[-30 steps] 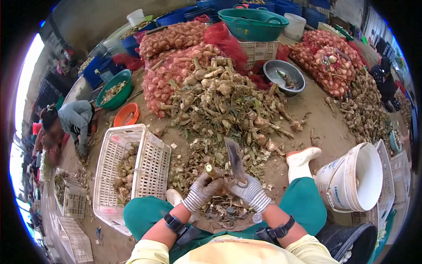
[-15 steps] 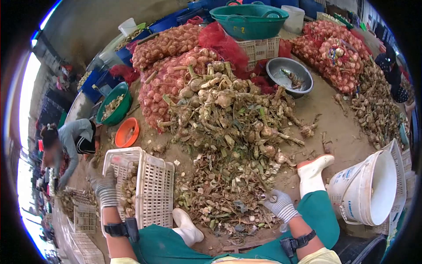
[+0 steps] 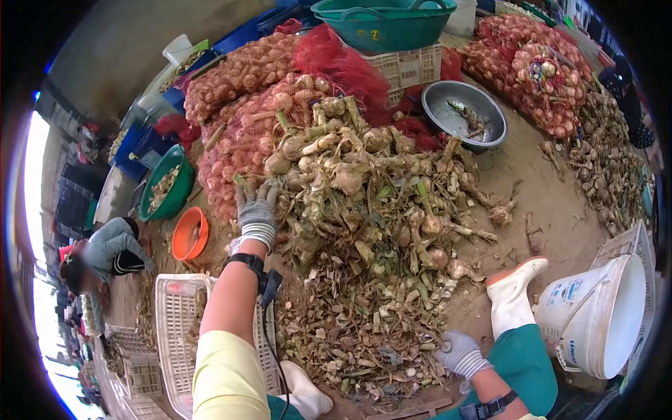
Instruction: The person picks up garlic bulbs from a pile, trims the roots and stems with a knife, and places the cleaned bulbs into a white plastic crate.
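My left hand (image 3: 257, 213), in a striped grey glove, reaches out with its fingers spread at the left edge of a heap of garlic bulbs with dry stalks (image 3: 350, 175). Nothing is held in it. Low on the right, my right hand (image 3: 462, 355), gloved too, is closed beside the loose leaves and stalk scraps (image 3: 364, 329); what it holds is too small to make out. Beneath my left arm stands a white plastic crate (image 3: 183, 315).
Red net sacks of garlic (image 3: 241, 140) lie behind the heap. A metal basin (image 3: 493, 119), an orange bowl (image 3: 190, 234), a green tub (image 3: 381, 28) and a white bucket (image 3: 595, 315) stand around. A co-worker (image 3: 105, 255) bends down at the left.
My left hand has moved from above the crate up and right to the heap's edge. My right hand stays low beside the scraps. The view has shifted a little.
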The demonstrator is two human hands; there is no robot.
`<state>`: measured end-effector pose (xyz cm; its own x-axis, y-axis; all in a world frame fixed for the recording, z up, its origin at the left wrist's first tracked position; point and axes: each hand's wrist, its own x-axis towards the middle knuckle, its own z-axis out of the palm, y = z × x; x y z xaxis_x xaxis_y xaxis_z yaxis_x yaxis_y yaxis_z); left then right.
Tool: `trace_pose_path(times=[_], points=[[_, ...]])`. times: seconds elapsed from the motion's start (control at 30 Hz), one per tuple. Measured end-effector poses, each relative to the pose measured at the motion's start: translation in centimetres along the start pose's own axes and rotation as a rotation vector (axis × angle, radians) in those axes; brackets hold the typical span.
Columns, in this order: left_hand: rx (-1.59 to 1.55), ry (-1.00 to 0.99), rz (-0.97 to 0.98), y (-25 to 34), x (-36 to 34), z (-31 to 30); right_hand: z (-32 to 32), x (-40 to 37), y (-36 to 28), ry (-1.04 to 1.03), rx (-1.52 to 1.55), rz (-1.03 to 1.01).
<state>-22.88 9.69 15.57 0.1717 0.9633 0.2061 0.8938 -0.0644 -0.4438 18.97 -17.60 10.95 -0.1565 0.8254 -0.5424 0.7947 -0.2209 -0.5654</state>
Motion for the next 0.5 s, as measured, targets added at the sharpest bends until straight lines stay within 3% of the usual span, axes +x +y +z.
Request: trace_pose_path(times=[0.2, 0.3, 0.37, 0.43, 0.5], points=[[-0.033, 0.147, -0.136, -0.8, -0.2, 3.5, 0.1, 1.1, 0.2, -0.109, -0.109, 0.022], [-0.057, 0.158, -0.220, -1.0, -1.5, 1.6, 0.1, 0.9, 0.3, -0.128, -0.137, 0.037], [-0.460, 0.174, -0.379, -1.5, -4.1, 0.5, -0.3, 0.6, -0.6, -0.122, -0.099, 0.012], [-1.259, 0.317, -0.357, -2.1, -8.3, 0.8, 0.2, 0.7, -0.8, -0.156, -0.119, 0.006], [-1.705, 0.162, -0.398, -1.0, -12.0, -4.6, 1.0, 0.1, -0.5, -0.079, 0.016, -0.003]])
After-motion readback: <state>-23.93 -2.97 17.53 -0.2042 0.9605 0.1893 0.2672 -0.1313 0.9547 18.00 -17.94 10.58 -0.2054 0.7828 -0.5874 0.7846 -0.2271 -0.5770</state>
